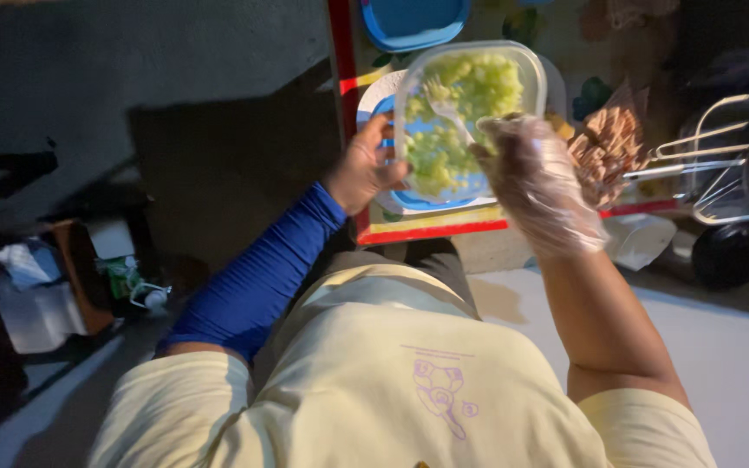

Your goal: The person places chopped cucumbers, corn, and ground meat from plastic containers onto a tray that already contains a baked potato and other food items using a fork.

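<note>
A clear plastic container (526, 74) full of chopped green food is tilted over a blue and white plate (409, 201). My left hand (361, 169), with a blue sleeve on the arm, grips the container's left edge. My right hand (535, 178) wears a thin clear glove and holds the handle of a white plastic fork (444, 106) whose tines rest in the green food.
A blue lid (413, 22) lies at the top on a colourful table with a red edge (431, 232). A pile of brown strips (608, 143) sits right of the plate. Wire strainers (721, 156) lie at the far right. Cluttered boxes stand on the floor at left.
</note>
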